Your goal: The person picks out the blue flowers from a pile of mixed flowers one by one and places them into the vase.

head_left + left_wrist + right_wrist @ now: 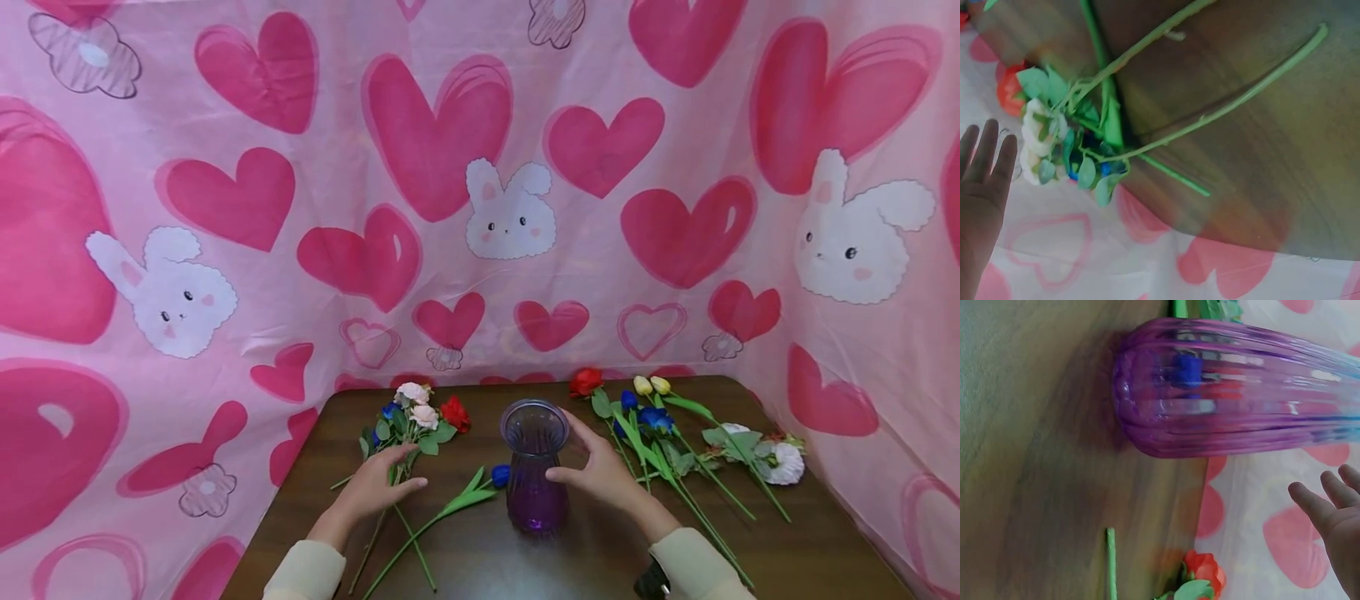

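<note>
A clear purple glass vase (536, 483) with a wide bluish rim stands upright near the middle of the table. At its right side is my right hand (603, 473), fingers spread and thumb toward the glass; the right wrist view has the fingers (1335, 497) a little away from the vase (1210, 394). Over the stems of the left group of flowers hovers my left hand (375, 485), its fingers extended. That group holds pale pink roses (420, 404), a red rose (454, 413) and blue blooms. In the left wrist view, the left palm (982, 200) holds nothing.
Between vase and left group lies a blue tulip (500, 476) with a long green stem. To the right are a red rose (586, 382), yellow tulips (651, 385), blue flowers (656, 419) and white blooms (786, 463). A pink heart-print cloth (465, 275) hangs behind the table.
</note>
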Demonstrator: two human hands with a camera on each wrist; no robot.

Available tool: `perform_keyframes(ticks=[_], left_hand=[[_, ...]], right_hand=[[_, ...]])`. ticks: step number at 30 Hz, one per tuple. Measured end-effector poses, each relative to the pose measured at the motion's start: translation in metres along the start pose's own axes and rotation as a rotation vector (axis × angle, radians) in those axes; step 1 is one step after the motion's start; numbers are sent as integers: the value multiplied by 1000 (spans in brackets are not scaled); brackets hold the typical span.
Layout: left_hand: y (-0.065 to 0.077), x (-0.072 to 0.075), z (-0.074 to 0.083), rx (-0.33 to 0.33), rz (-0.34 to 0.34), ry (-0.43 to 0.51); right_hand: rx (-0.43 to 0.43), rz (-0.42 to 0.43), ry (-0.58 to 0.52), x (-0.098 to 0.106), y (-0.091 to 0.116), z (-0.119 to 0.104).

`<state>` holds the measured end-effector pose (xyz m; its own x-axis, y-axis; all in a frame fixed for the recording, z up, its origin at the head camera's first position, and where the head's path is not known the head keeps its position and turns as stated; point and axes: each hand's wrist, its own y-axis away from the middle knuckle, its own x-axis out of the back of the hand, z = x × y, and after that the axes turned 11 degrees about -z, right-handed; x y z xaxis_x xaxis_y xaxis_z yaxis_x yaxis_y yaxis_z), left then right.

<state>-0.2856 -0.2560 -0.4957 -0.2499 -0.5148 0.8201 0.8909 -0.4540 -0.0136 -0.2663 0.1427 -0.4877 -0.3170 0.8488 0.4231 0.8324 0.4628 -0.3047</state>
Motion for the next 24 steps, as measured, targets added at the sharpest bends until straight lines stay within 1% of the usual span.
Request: perform_keyframes(ticks=[3, 6, 10, 16, 21, 24], left_hand=[[2, -6, -5, -9, -58, 22], [2, -12, -9, -20, -107, 31], [3, -21, -12, -32, -162, 12], [4, -33, -10, -52, -220, 15], [6, -42, -5, -88, -257, -41], [8, -46, -5, -82, -275, -50]], right_hand=[[-15, 8, -8, -6, -2, 0], [-12, 15, -30, -11, -4, 1], [-7, 23, -60, -16, -5, 2], [-37, 35, -93, -21, -6, 2], [-79, 47, -114, -26, -6, 2], [-84, 64, -115, -28, -6, 3]])
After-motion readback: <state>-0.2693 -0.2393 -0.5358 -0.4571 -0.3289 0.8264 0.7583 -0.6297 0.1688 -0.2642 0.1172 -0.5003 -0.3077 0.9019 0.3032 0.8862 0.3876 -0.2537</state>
